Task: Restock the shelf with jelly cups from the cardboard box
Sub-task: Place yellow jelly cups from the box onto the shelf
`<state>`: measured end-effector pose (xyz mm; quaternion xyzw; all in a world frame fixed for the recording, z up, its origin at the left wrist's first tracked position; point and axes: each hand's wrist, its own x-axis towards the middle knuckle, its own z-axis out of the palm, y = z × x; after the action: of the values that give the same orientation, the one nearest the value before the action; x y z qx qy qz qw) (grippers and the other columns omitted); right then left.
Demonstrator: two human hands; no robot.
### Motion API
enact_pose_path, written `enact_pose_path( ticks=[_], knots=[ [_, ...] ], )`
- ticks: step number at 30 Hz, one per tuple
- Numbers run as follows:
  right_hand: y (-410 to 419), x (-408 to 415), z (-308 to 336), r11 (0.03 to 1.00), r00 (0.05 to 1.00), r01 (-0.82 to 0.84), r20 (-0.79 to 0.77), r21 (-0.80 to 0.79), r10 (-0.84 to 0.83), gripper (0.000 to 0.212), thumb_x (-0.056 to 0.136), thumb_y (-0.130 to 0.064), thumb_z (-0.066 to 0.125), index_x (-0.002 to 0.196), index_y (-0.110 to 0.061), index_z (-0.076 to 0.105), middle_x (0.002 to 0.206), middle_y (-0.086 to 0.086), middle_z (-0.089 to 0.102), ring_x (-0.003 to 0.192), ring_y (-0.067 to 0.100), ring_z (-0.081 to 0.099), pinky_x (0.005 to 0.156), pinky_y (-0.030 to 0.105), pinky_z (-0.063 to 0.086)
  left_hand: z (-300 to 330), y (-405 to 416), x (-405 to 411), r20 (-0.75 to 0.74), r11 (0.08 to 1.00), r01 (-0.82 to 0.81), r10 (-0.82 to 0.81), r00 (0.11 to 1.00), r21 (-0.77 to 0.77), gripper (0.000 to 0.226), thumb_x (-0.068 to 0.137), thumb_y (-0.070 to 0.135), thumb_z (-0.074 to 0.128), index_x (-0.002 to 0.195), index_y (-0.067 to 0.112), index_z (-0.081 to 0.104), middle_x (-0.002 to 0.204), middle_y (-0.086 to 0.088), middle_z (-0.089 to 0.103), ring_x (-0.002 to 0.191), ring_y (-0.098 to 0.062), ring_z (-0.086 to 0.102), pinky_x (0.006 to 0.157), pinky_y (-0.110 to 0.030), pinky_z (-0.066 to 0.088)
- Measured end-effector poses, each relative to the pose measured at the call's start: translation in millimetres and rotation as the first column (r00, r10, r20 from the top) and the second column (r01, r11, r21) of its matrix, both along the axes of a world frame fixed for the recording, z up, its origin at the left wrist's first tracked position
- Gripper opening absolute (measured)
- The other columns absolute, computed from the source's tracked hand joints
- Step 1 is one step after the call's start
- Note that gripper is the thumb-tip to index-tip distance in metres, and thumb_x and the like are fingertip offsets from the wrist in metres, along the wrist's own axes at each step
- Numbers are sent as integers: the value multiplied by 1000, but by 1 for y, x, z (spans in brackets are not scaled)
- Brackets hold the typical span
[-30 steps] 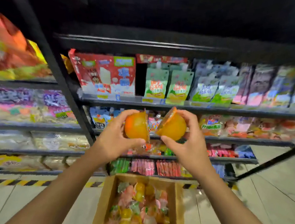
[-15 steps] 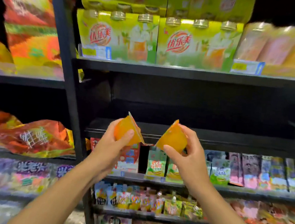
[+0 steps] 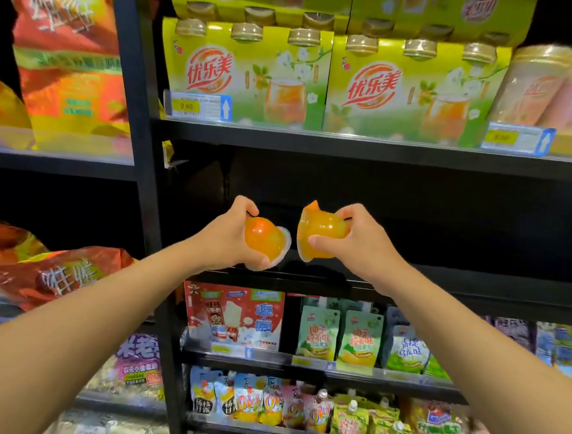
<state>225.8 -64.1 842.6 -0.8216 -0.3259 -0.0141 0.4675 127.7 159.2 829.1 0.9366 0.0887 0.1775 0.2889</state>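
Left hand (image 3: 228, 236) grips an orange jelly cup (image 3: 265, 242) over the bare dark shelf (image 3: 478, 283), its flat lid facing right. The right hand (image 3: 361, 243) pinches a second jelly cup (image 3: 321, 235), lid facing left toward its twin. Both look light, slick and squashy: best held round the dome, sparing the foil rim.

Two orange jelly cups, domed and translucent, sealed: left cup (image 3: 264, 241) tilted with lid facing right, right cup (image 3: 321, 232) tilted with lid facing left. Both held just above dark shelf (image 3: 478, 283) edge, close together, not touching.
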Motion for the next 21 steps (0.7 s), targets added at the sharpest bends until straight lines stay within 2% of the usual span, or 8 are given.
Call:
enact_pose_path(
  ticks=[5,8,11,13,17,19,21],
  knots=[
    [17,13,-12,996,999,10,48,-83,-6,60,77,-37,84,122,-30,45,114,-8,51,93,8,52,65,22,44,-11,22,13,15,998,-26,27,1000,-52,80,72,33,88,129,31,33,124,4,45,106,-16,51,71,-22,48],
    [30,17,-14,1000,999,-2,50,-24,3,62,78,-37,83,127,-34,46,118,-10,50,100,10,53,70,23,46,-15,30,19,12,997,-7,8,1000,-83,77,75,31,87,131,32,35,123,5,45,108,-15,51,72,-21,47],
    [43,20,-14,999,999,-9,53,39,7,66,79,-36,82,135,-34,45,123,-10,50,107,12,53,78,27,50,-21,36,22,41,983,14,-7,999,-182,83,77,28,85,141,34,33,126,7,44,107,-11,50,73,-20,45],
    [50,22,-15,996,1000,-18,23,90,16,63,82,-33,80,135,-34,46,123,-9,51,108,11,54,74,24,49,-24,39,23,93,960,10,17,995,-281,79,78,25,84,140,33,35,122,9,45,101,-7,50,72,-19,43],
    [59,24,-19,975,995,-1,-101,223,24,62,86,-30,77,139,-32,45,124,-8,51,107,11,54,73,23,47,-32,42,27,121,869,-24,97,988,-495,68,78,23,84,130,31,41,111,13,49,99,-8,53,73,-23,48],
    [66,25,-20,957,988,25,-152,290,20,60,86,-29,76,138,-31,46,124,-6,54,109,11,56,76,25,47,-38,41,30,100,759,-27,121,988,-650,66,79,17,83,129,25,42,112,5,53,100,-11,56,76,-26,51],
    [74,26,-22,940,978,69,-208,334,3,60,87,-28,75,139,-29,45,124,-5,55,109,12,56,79,26,47,-46,39,35,83,670,-27,131,988,-742,60,78,12,82,125,22,45,111,-2,57,100,-16,59,81,-30,54]
  ],
)
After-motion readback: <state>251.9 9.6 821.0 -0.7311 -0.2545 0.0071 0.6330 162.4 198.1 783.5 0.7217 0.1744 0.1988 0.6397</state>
